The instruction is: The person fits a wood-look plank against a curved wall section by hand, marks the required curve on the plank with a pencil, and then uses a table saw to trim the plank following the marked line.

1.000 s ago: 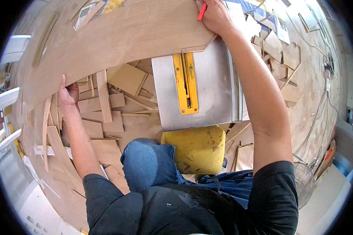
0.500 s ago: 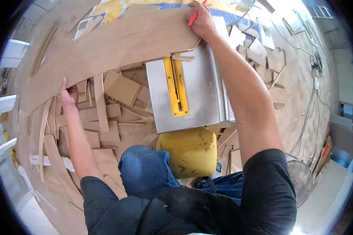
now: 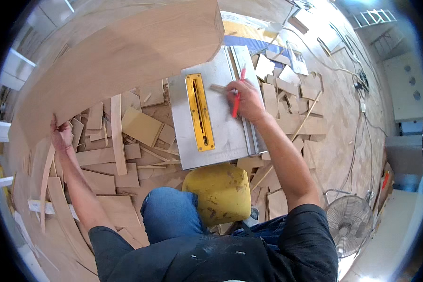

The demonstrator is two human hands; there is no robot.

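Note:
A large flat brown wooden panel [image 3: 127, 51] stretches from the far left across to the far edge of the metal saw table [image 3: 230, 127]. My left hand [image 3: 62, 134] grips its near edge at the left end. Over the saw table, right of the yellow blade insert [image 3: 199, 113], my right hand [image 3: 248, 99] pinches a small wood offcut [image 3: 217, 88]. A slim red stick-like tool [image 3: 236, 104], perhaps a pencil, is also held in that hand. Its fingertips are partly hidden.
Wood offcuts [image 3: 141, 127] litter the floor on both sides of the saw. A yellow guard or seat [image 3: 218, 193] stands by my knees. A wire fan [image 3: 348, 223] is at the right, with cables [image 3: 362, 108] beyond it.
My right hand has left the panel's right end and come nearer, taking the offcut beside the blade insert. The panel's right end has shifted left; my left hand has moved left and slightly nearer.

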